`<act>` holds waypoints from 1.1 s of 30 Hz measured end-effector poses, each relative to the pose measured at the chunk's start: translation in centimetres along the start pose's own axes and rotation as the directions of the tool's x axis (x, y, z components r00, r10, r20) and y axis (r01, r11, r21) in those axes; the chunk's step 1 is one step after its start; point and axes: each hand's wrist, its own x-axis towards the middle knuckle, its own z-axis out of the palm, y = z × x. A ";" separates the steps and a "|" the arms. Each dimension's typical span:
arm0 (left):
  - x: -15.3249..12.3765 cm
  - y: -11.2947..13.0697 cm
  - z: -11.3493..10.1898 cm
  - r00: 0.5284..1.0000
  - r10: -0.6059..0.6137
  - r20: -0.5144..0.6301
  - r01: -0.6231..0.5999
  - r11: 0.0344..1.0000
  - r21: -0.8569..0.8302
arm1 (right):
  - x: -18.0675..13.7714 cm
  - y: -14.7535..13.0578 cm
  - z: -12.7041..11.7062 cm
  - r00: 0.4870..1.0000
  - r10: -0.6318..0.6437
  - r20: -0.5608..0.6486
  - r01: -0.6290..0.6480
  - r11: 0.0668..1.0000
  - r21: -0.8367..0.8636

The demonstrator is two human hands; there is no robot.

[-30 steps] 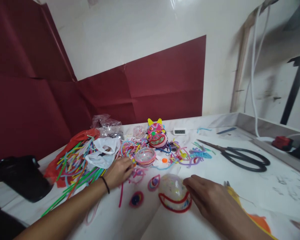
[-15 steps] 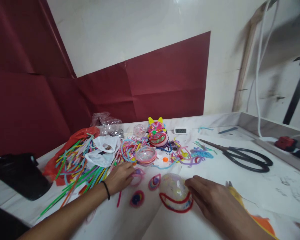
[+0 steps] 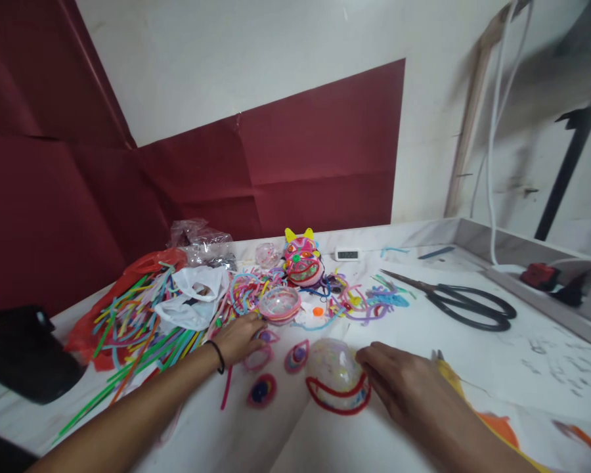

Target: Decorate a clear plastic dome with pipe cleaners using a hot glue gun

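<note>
My left hand (image 3: 237, 339), with a black band at the wrist, rests on the white table with its fingers curled over a pink pipe-cleaner loop (image 3: 259, 358). My right hand (image 3: 401, 389) lies flat beside a clear dome (image 3: 333, 369) edged with a red pipe-cleaner mouth, its fingertips touching the dome's right side. Two eye shapes of coiled pipe cleaner (image 3: 296, 355) (image 3: 261, 391) lie between my hands. A second clear dome with a pink rim (image 3: 279, 305) sits just beyond my left hand.
A heap of coloured pipe cleaners (image 3: 142, 328) on red and white plastic bags lies at left, next to a black container (image 3: 22, 355). A finished colourful cat-like head (image 3: 302, 261), a small digital display (image 3: 347, 254) and black scissors (image 3: 460, 303) sit farther back.
My left hand has drawn a little nearer, from the pipe-cleaner heap onto the pink loop. My right hand stays at the dome. The view has shifted slightly.
</note>
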 end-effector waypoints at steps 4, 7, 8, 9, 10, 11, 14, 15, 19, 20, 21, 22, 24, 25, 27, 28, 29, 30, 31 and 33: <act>0.1 0.0 -0.1 1.000 -0.021 0.006 0.021 0.999 -0.035 | 0.0 0.0 0.0 1.000 -0.012 0.004 0.012 1.000 -0.005; 0.1 0.1 -0.3 1.000 -0.025 0.005 0.026 0.998 -0.058 | 0.0 -0.1 0.0 1.000 -0.020 -0.005 0.020 1.000 0.010; 0.1 0.1 -0.4 1.000 -0.025 0.005 0.025 0.998 -0.064 | 0.0 -0.1 0.1 1.000 -0.017 -0.008 0.017 1.000 0.014; 0.1 0.2 -0.4 1.000 -0.025 0.002 0.025 0.997 -0.068 | -0.1 -0.1 0.1 1.000 -0.014 -0.012 0.014 1.000 0.014; 0.1 0.2 -0.5 1.000 -0.026 -0.002 0.025 0.997 -0.070 | -0.1 -0.1 0.1 1.000 -0.012 -0.016 0.012 1.000 0.015; 0.0 0.3 -0.5 1.000 -0.028 -0.011 0.027 0.997 -0.071 | -0.1 0.0 0.1 1.000 -0.014 -0.021 0.014 1.000 0.020; -0.2 0.5 -0.6 0.998 -0.025 -0.054 0.021 0.997 -0.075 | -0.1 0.1 0.1 0.998 -0.026 -0.051 0.029 0.998 0.059; -0.3 0.5 -0.5 0.997 -0.017 -0.071 0.011 0.997 -0.079 | -0.1 0.0 0.1 0.998 -0.025 -0.062 0.030 0.996 0.081; -0.8 0.7 -0.6 0.991 0.048 -0.124 -0.065 0.989 -0.132 | 0.0 -1.1 -0.3 0.997 -0.012 -0.075 0.024 0.987 0.158; -0.9 0.7 -0.7 0.989 0.063 -0.132 -0.084 0.984 -0.158 | 0.1 -1.6 -0.4 0.998 -0.021 -0.066 0.033 0.984 0.176; -1.0 0.7 -0.8 0.987 0.071 -0.142 -0.097 0.977 -0.189 | 0.3 -2.3 -0.6 0.998 -0.043 -0.055 0.053 0.980 0.192; -1.1 0.7 -0.9 0.986 0.072 -0.154 -0.106 0.969 -0.225 | 0.5 -3.0 -0.7 0.996 -0.076 -0.043 0.083 0.975 0.204; -1.3 0.6 -1.2 0.981 0.047 -0.190 -0.106 0.944 -0.313 | 1.3 -4.5 -1.1 0.987 -0.159 -0.025 0.161 0.966 0.201; -1.4 0.5 -1.4 0.977 0.024 -0.210 -0.101 0.926 -0.365 | 1.9 -5.2 -1.2 0.980 -0.199 -0.013 0.198 0.963 0.180; -1.7 0.3 -1.8 0.969 -0.038 -0.243 -0.085 0.875 -0.476 | 3.5 -6.5 -1.3 0.966 -0.255 0.047 0.249 0.963 0.106; -1.8 0.2 -1.9 0.965 -0.077 -0.251 -0.072 0.842 -0.534 | 4.5 -7.1 -1.2 0.953 -0.284 0.102 0.280 0.958 0.054; -2.0 0.2 -2.0 0.961 -0.116 -0.251 -0.058 0.804 -0.592 | 5.4 -7.7 -1.0 0.935 -0.308 0.175 0.313 0.950 -0.004; -2.2 0.1 -2.0 0.958 -0.153 -0.241 -0.042 0.759 -0.650 | 6.4 -8.2 -0.7 0.919 -0.308 0.245 0.335 0.939 -0.078; -2.5 0.1 -2.0 0.958 -0.185 -0.221 -0.027 0.708 -0.705 | 7.4 -8.7 -0.4 0.899 -0.299 0.320 0.357 0.923 -0.141; -3.1 0.2 -1.9 0.961 -0.225 -0.162 0.003 0.595 -0.804 | 9.1 -9.5 0.5 0.882 -0.272 0.386 0.365 0.911 -0.191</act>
